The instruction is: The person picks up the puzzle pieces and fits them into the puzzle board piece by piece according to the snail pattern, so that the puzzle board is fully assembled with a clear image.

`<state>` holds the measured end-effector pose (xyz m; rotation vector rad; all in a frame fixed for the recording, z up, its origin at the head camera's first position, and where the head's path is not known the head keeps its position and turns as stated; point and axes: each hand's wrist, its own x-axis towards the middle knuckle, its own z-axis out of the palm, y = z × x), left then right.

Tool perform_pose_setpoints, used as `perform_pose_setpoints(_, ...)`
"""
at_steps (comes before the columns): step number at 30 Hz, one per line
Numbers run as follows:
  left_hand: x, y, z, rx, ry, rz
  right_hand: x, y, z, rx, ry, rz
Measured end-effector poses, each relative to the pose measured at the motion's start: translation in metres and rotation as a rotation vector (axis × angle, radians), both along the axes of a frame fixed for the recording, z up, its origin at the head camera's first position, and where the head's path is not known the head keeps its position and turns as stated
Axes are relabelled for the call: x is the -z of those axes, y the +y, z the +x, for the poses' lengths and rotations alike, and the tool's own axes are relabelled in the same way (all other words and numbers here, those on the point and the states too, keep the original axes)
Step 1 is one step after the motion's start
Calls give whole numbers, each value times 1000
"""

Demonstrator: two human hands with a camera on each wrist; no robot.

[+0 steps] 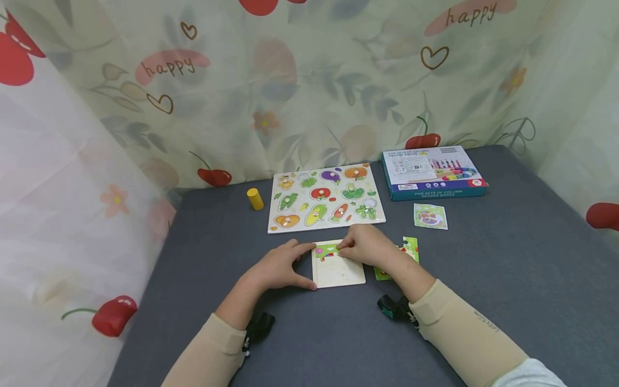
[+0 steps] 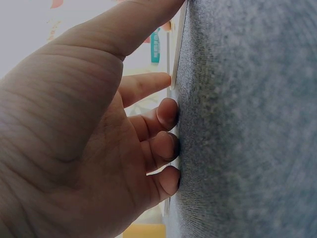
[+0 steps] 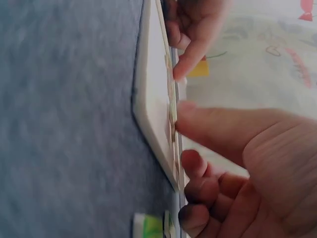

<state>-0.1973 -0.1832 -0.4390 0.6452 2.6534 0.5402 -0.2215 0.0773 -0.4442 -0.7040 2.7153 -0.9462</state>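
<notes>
A small light wooden puzzle board (image 1: 338, 273) lies before me, a colourful green puzzle piece (image 1: 323, 250) along its upper left. My left hand (image 1: 280, 263) spans the board's left side, thumb at the near corner and straight index finger at the far one; its other fingertips rest on the cloth in the left wrist view. My right hand (image 1: 365, 244) reaches over the board's far edge, thumb and curled fingers at the puzzle piece, covering part of it. Partly beneath the right wrist lie more green puzzle pieces (image 1: 411, 246).
Behind the board is a vegetable picture board (image 1: 326, 199), with a yellow cylinder (image 1: 255, 199) to its left. A flat box (image 1: 432, 172) sits at the back right, a small picture card (image 1: 430, 216) in front of it. Dark grey cloth (image 1: 319, 344) covers the table, with printed curtains around.
</notes>
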Motion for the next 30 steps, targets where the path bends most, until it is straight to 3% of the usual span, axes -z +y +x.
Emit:
perform_pose_setpoints(6,0,0,0,-4,-2,2,-17,5,-1,-47,4,-6)
perform_pose_setpoints(12,1,0,1,-7,-12,6,-46,12,7,-24,15,-18)
perform_pose_setpoints(20,1,0,0,-10,-12,-2,-73,22,18,-18,69,-60)
perform_pose_setpoints(30,1,0,-1,-3,-6,1,-95,40,25,3,116,-112)
